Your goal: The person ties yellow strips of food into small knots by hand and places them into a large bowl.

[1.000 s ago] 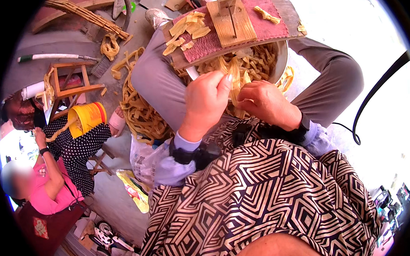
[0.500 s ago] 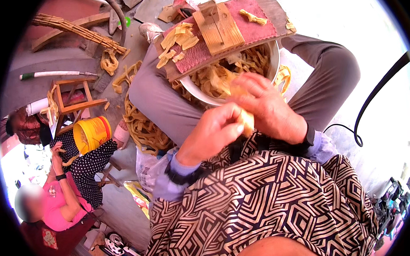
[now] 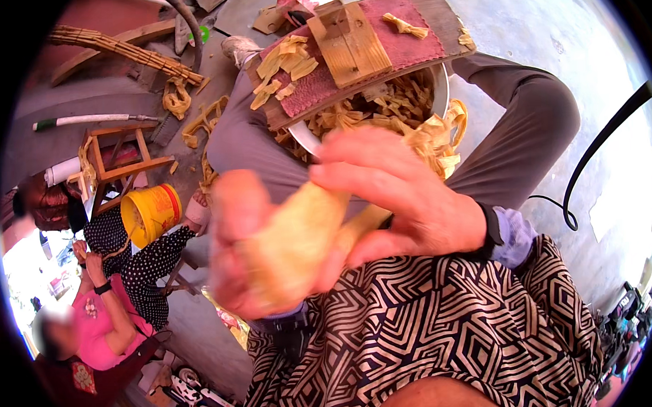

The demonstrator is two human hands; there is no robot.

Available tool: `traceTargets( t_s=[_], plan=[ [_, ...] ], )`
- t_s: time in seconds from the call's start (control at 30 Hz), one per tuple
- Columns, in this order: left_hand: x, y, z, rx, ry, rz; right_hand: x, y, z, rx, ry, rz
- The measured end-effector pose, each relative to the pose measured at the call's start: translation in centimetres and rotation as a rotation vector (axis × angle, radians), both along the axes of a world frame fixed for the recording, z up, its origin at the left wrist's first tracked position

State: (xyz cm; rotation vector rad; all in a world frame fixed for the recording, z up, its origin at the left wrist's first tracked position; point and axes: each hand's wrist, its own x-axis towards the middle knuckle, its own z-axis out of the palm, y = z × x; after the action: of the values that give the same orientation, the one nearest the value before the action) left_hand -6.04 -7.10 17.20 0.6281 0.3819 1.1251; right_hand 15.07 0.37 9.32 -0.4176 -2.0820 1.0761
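The person wears a loose top [image 3: 445, 314] with a strong pattern: cream bands and black lines make angles, diamonds and zigzags. Its neckline [image 3: 436, 375], at the near side, is curved. The right sleeve [image 3: 515, 238] is pale lilac-blue and seems finely striped; at its end there is a black wristband [image 3: 493, 230]. On the left, a dark band [image 3: 291, 328] also shows. The trousers [image 3: 528, 121] are plain grey with soft folds. At far left, one pale shoe [image 3: 239, 50] is partly visible.

Left head-worn fisheye, facing steeply down, close above left grip [image 3: 233, 253] and right grip [image 3: 412, 200]
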Motion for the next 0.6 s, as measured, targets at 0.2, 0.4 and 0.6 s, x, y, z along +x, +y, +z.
traceTargets(
  t_s=[0.2,0.4,0.6],
  plan=[
    [0.5,-1.6,-2.5,0.061,0.497,0.376,1.0,0.4,-2.3,-0.242,-0.1,0.245],
    [-4.6,0.4,-6.8,-0.004,1.353,0.936,8.6,-0.2,-1.8,-0.371,-0.507,0.011],
    [-6.7,0.9,-10.1,-0.059,1.532,0.993,14.4,-2.7,2.0,-0.467,-0.798,-0.127]
  ],
)
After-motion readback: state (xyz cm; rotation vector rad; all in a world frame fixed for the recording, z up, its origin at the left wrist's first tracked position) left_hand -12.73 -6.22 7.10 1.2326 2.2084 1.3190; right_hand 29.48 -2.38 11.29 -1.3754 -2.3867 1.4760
